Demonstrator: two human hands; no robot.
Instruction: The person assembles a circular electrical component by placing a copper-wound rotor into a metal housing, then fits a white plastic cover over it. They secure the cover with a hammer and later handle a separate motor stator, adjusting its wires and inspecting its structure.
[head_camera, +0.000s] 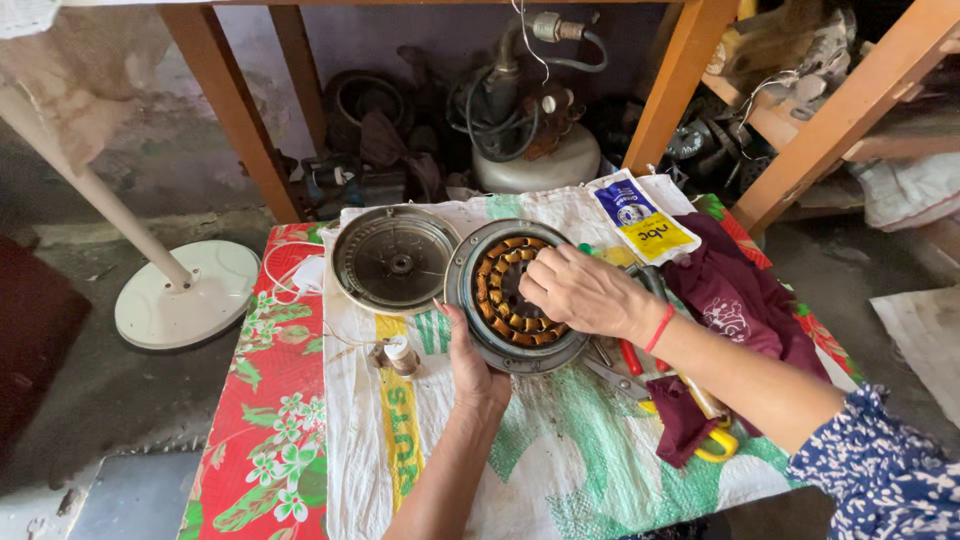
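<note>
1. Motor stator (512, 295), frame centre on table (560, 450): likely heavy, rigid; copper windings delicate; take by metal rim.
2. Left hand (472, 365): fingers clasp rim.
3. Right hand (580, 290): fingers curled, pressing on windings.

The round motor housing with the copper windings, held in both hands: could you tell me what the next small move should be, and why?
Probably keep the left hand steady on the rim of the motor housing and work the right hand fingertips along the copper windings. The right hand's fingers already rest on the coils, and the housing sits tilted on the woven sack, so it needs that support.
</note>
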